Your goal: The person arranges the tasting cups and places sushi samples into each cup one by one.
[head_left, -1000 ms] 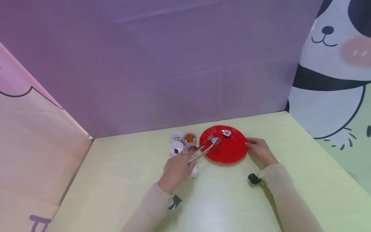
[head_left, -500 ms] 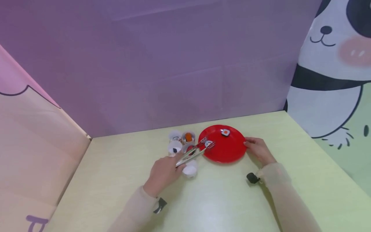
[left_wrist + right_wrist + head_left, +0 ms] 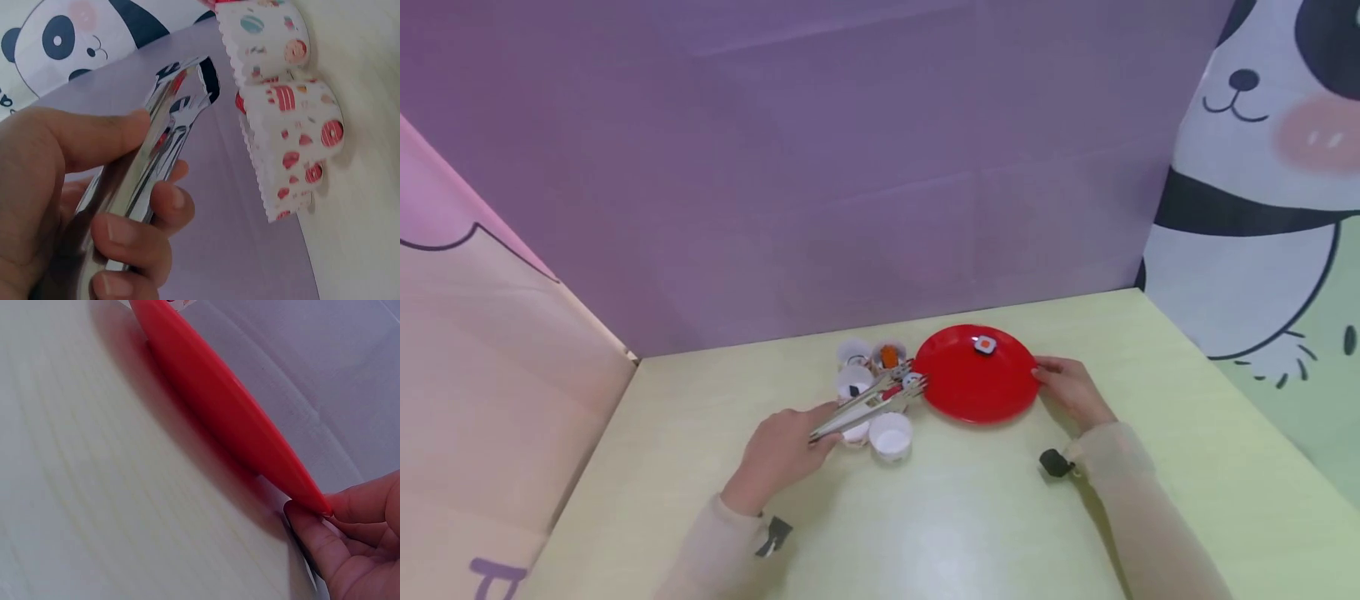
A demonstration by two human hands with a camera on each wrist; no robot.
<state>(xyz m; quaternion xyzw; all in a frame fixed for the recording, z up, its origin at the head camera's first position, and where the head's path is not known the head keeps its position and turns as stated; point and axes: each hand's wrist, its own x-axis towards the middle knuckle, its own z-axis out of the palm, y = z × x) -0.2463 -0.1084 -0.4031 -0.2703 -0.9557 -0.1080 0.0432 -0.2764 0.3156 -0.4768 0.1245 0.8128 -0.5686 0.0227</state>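
My left hand (image 3: 786, 454) grips a pair of metal tongs (image 3: 134, 169), thumb on one side and fingers curled round the other. Between the tong tips is a small sushi piece (image 3: 912, 379), white on its face and black at its side, over the gap between the cups and the plate. With thumb and fingers, my right hand (image 3: 1071, 390) pinches the right rim of a red plate (image 3: 231, 406). On that plate lies another sushi piece (image 3: 985, 344), white with an orange centre.
Several printed paper cups (image 3: 290, 134) stand clustered left of the plate. One holds an orange sushi piece (image 3: 889, 357); the front right cup (image 3: 891, 437) shows a white inside. A purple cloth (image 3: 850, 167) hangs behind the pale table (image 3: 970, 517).
The left hand has drawn the tongs leftward and toward the person, carrying the white-and-black sushi piece from over the plate to its left edge. The right hand stays on the rim.
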